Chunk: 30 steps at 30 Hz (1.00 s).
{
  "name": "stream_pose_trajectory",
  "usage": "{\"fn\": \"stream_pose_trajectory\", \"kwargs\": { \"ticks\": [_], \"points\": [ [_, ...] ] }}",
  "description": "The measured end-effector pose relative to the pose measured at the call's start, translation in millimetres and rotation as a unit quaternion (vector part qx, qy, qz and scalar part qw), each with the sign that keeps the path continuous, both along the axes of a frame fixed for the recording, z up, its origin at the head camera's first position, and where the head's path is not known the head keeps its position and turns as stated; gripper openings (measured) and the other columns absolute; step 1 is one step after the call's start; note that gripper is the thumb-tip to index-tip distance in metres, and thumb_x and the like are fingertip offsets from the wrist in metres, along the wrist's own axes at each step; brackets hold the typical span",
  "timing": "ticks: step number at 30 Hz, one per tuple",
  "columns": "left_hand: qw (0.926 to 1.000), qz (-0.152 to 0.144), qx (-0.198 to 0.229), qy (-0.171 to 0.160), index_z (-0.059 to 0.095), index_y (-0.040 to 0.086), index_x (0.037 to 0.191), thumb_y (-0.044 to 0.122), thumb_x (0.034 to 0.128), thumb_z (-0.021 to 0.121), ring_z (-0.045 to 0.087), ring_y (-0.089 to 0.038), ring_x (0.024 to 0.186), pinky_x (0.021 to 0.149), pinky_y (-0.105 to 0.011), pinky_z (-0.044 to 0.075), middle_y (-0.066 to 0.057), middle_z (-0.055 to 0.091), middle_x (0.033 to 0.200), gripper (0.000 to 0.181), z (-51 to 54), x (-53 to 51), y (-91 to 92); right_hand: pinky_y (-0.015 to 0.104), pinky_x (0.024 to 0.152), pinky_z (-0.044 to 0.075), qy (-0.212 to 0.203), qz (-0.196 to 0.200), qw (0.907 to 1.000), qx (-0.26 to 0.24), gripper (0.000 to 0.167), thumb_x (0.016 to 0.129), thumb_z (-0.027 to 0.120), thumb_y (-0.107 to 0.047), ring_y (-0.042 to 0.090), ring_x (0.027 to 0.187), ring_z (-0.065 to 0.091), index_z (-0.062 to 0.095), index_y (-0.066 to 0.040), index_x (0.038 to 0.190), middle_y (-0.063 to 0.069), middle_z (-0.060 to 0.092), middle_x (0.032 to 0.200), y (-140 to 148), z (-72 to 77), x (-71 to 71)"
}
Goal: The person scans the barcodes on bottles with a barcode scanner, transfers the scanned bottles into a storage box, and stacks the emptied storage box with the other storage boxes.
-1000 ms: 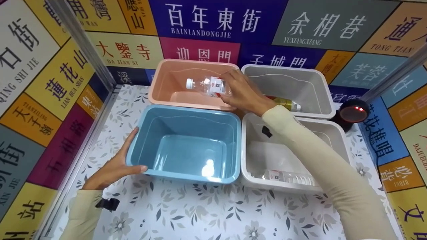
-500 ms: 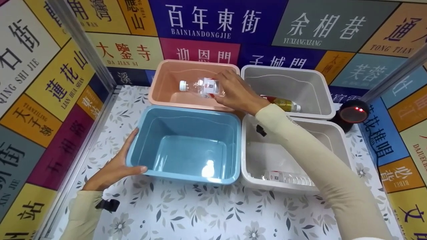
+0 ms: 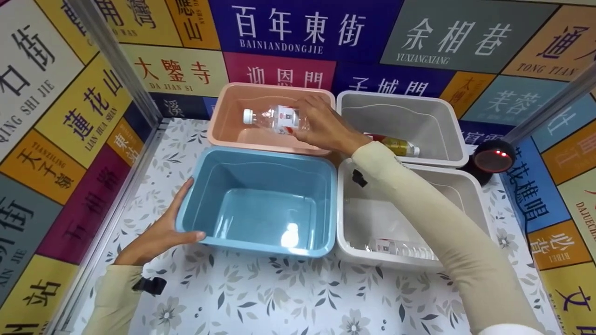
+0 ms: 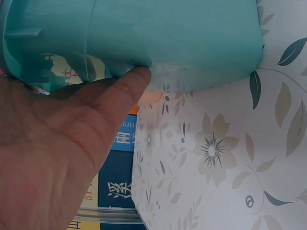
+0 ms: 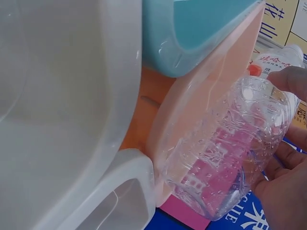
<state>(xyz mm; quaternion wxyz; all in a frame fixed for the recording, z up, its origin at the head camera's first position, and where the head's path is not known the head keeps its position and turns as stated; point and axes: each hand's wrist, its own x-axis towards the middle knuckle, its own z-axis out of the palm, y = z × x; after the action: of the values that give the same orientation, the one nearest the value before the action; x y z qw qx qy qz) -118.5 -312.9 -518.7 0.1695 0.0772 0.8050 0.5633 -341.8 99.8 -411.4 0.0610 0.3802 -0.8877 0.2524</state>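
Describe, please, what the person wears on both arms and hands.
The left hand and right hand are bare, without gloves. Close-fitting cream sleeves reach the wrists, each with a small black device. White cloth shows at the right sleeve's upper end.

Left forearm [image 3: 112, 298] is angling forward; left hand [image 3: 160, 232] is holding thumb [image 3: 188, 237] and index finger [image 3: 180, 200] wide apart, both straight. Right arm [image 3: 437, 211] is slanting forward and leftward; right hand [image 3: 323, 122] is gripping, fingers [image 5: 289, 155] curling opposite the thumb.

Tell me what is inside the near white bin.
A clear bottle lies along the near side of the white bin. The right sleeve covers part of it, hiding anything beneath.
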Motion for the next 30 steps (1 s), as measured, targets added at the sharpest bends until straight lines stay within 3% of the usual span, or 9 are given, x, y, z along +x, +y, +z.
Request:
{"fn": "stream_pose_trajectory", "kwargs": {
  "ticks": [9,17,22,26,30],
  "points": [
    [0.9999,0.007,0.006,-0.012,0.0,0.056,0.174,0.026,0.0912,0.086,0.01,-0.054,0.162,0.114,-0.092,0.018,-0.003,-0.008,0.185,0.122,-1.7,1.5,0.8,0.043,0.13,0.03,-0.012,0.004,0.9999,-0.006,0.064,0.095,0.082,-0.019,0.03,0.147,0.048,0.06,-0.005,0.154,0.014,0.06,0.153,-11.1,-4.7,-2.5],
    [0.9999,0.004,0.012,-0.01,0.001,0.056,0.173,0.026,0.0914,0.085,0.013,-0.054,0.161,0.114,-0.091,0.02,-0.003,-0.008,0.185,0.122,-1.4,1.0,0.6,0.047,0.129,0.033,-0.051,-0.019,0.9985,-0.008,0.064,0.098,0.082,-0.026,0.028,0.148,0.049,0.059,-0.011,0.157,0.009,0.059,0.157,-15.1,-16.8,-5.6],
    [0.9999,0.003,0.011,-0.008,0.001,0.057,0.173,0.026,0.0917,0.085,0.006,-0.053,0.163,0.114,-0.092,0.016,-0.001,-0.01,0.184,0.121,-0.5,0.5,0.0,0.041,0.119,0.044,-0.082,-0.025,0.996,-0.026,0.07,0.099,0.083,-0.025,0.024,0.138,0.053,0.055,-0.018,0.162,0.006,0.06,0.155,-15.5,-18.6,-7.4],
    [0.9999,0.004,0.012,-0.009,0.001,0.057,0.173,0.027,0.0918,0.085,0.012,-0.054,0.161,0.114,-0.091,0.019,-0.003,-0.009,0.185,0.121,-0.4,0.0,0.1,0.037,0.112,0.05,-0.105,-0.024,0.9936,-0.035,0.072,0.098,0.083,-0.02,0.022,0.133,0.055,0.053,-0.02,0.164,0.006,0.06,0.154,-16.6,-19.9,-10.2],
    [0.9999,0.006,0.01,-0.009,0.001,0.057,0.173,0.028,0.0918,0.085,0.019,-0.056,0.158,0.113,-0.09,0.024,-0.005,-0.006,0.185,0.12,-0.7,0.3,-0.1,0.036,0.11,0.052,-0.122,-0.02,0.9916,-0.038,0.071,0.097,0.084,-0.018,0.021,0.129,0.059,0.055,-0.016,0.162,0.007,0.062,0.152,-18.2,-21.6,-12.8]
  ]
}}
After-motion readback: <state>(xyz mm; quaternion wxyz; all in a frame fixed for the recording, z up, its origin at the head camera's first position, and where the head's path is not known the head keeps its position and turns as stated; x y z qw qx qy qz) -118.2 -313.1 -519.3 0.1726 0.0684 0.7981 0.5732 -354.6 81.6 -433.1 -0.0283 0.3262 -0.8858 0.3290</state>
